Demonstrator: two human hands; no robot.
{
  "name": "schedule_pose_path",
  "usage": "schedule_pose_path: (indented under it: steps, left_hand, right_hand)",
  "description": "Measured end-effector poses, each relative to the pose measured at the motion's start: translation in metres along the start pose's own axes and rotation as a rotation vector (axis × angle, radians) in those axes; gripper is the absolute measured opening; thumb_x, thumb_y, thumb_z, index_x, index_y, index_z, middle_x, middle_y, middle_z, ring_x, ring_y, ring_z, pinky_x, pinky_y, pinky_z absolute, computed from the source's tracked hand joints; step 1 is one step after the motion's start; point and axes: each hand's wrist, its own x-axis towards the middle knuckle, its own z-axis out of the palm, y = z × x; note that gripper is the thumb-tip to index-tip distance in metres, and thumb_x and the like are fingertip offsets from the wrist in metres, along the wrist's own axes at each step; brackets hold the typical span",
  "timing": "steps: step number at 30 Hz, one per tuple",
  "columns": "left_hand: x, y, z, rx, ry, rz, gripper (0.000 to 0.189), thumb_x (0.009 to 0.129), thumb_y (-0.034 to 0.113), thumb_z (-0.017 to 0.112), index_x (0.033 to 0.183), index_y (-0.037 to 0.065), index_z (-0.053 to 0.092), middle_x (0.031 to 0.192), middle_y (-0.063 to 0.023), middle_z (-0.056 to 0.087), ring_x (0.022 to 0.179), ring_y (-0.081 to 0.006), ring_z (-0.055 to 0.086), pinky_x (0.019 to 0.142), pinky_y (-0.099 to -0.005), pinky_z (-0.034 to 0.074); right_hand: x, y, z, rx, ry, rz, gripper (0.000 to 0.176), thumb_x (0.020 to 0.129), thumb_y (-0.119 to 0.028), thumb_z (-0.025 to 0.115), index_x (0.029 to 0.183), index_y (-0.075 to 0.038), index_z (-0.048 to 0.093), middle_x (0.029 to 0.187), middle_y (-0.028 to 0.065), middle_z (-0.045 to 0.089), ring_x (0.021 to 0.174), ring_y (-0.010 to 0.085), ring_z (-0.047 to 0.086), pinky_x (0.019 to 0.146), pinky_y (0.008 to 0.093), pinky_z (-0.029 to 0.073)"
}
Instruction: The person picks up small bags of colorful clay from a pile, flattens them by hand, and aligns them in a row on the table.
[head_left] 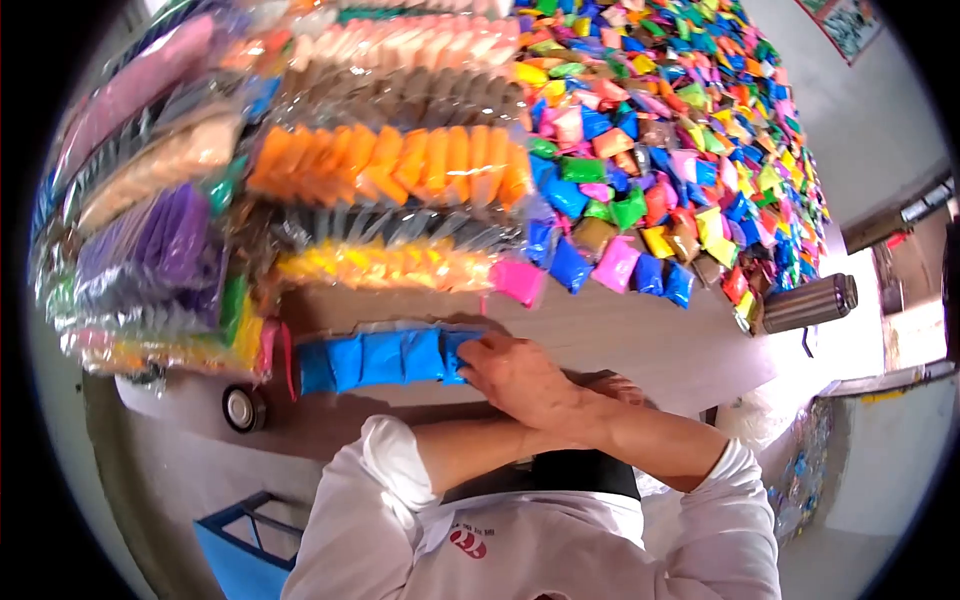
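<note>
A strip of flat bright blue packets [372, 360] lies on the table near its front edge, side by side in clear plastic. My right hand [512, 372] reaches across to the left over my left forearm. Its fingers are bent and closed on the right end of the strip. My left hand [616, 387] lies under and behind the right forearm, close to the table's edge. Only a small part of it shows; its fingers are mostly hidden, so what they do cannot be made out. A pink packet [518, 283] lies above the strip.
Clear bags of packets in rows, orange [390, 165] and purple [160, 240] among them, are stacked at the left. A heap of loose colourful packets [640, 170] covers the right side. A tape roll [243, 409], a striped cylinder [810, 303] and a blue stool [240, 550] stand around.
</note>
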Motion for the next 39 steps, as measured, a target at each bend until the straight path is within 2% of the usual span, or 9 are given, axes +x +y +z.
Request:
schedule_pose_path:
  steps: [10,13,15,18,19,22,30,35,39]
  left_hand:
    - [0.005,-0.011,-0.007,-0.089,0.054,0.178,0.021,0.076,0.026,0.063,0.085,0.01,0.053,0.082,-0.0116,0.051,0.083,-0.0265,0.054,0.079,-0.0384,0.044]
    - [0.002,0.001,-0.018,-0.063,-0.092,0.082,0.025,0.083,0.026,0.061,0.098,0.006,0.058,0.098,-0.0132,0.059,0.097,-0.0295,0.058,0.084,-0.0425,0.044]
    - [-0.003,0.009,-0.017,0.091,-0.081,-0.086,0.024,0.085,0.024,0.063,0.099,0.004,0.062,0.099,-0.0142,0.064,0.097,-0.0316,0.06,0.084,-0.044,0.045]
    - [0.01,0.021,-0.032,0.004,-0.205,-0.1,0.021,0.089,0.023,0.061,0.094,0.003,0.065,0.096,-0.0139,0.065,0.095,-0.0326,0.061,0.083,-0.044,0.047]
    - [0.008,0.017,-0.024,0.031,-0.12,-0.049,0.013,0.084,0.013,0.062,0.08,0.001,0.061,0.09,-0.0116,0.063,0.093,-0.0303,0.061,0.085,-0.0422,0.047]
    - [0.007,0.012,-0.019,0.016,-0.036,0.039,0.013,0.084,0.012,0.064,0.079,0.001,0.06,0.089,-0.0115,0.063,0.092,-0.0293,0.061,0.086,-0.0408,0.048]
    - [0.01,0.012,-0.023,0.042,-0.058,0.055,0.012,0.083,0.011,0.067,0.081,0.003,0.058,0.087,-0.0097,0.064,0.092,-0.0294,0.062,0.086,-0.0397,0.049]
    - [0.012,0.013,-0.025,0.016,-0.026,0.087,0.012,0.084,0.01,0.065,0.079,0.003,0.056,0.085,-0.0102,0.062,0.092,-0.0303,0.061,0.086,-0.0397,0.05]
    - [0.012,0.014,-0.027,0.016,-0.073,0.081,0.012,0.086,0.011,0.063,0.081,0.004,0.055,0.082,-0.0107,0.059,0.09,-0.0308,0.06,0.088,-0.0407,0.049]
  right_hand:
    - [0.002,0.008,-0.013,0.138,-0.037,0.037,0.013,0.084,-0.01,0.064,0.094,-0.003,0.062,0.089,0.0163,0.061,0.082,0.0371,0.063,0.068,0.0459,0.052]
    - [0.003,0.023,-0.027,0.299,0.125,0.049,0.012,0.084,-0.009,0.064,0.094,-0.002,0.065,0.089,0.0173,0.063,0.083,0.0375,0.063,0.069,0.0455,0.052]
    - [0.008,0.032,-0.05,0.142,0.232,0.228,0.011,0.083,-0.007,0.062,0.092,-0.002,0.067,0.088,0.0185,0.065,0.081,0.0383,0.063,0.07,0.0448,0.052]
    - [0.012,0.066,-0.071,-0.04,0.33,0.213,0.011,0.082,-0.006,0.062,0.091,-0.002,0.067,0.087,0.019,0.064,0.077,0.0383,0.063,0.069,0.0451,0.051]
    - [0.015,0.072,-0.079,-0.121,0.387,0.178,0.013,0.081,-0.004,0.061,0.093,-0.001,0.066,0.087,0.0192,0.063,0.079,0.038,0.063,0.07,0.0448,0.051]
    - [0.026,0.091,-0.089,-0.208,0.583,0.086,0.014,0.082,-0.003,0.06,0.094,0.001,0.066,0.088,0.0188,0.063,0.082,0.0382,0.063,0.071,0.0449,0.051]
    - [0.054,0.12,-0.096,-0.146,0.629,0.107,0.02,0.077,0.002,0.059,0.097,0.001,0.061,0.096,0.0196,0.06,0.089,0.039,0.058,0.077,0.0453,0.048]
    - [0.079,0.125,-0.107,-0.415,0.72,-0.066,0.027,0.074,-0.001,0.061,0.102,-0.001,0.06,0.106,0.0141,0.06,0.098,0.033,0.056,0.081,0.0428,0.047]
    - [0.085,0.141,-0.101,-0.499,0.602,0.02,0.023,0.073,-0.005,0.064,0.096,-0.003,0.063,0.103,0.0121,0.061,0.1,0.0296,0.055,0.084,0.0412,0.045]
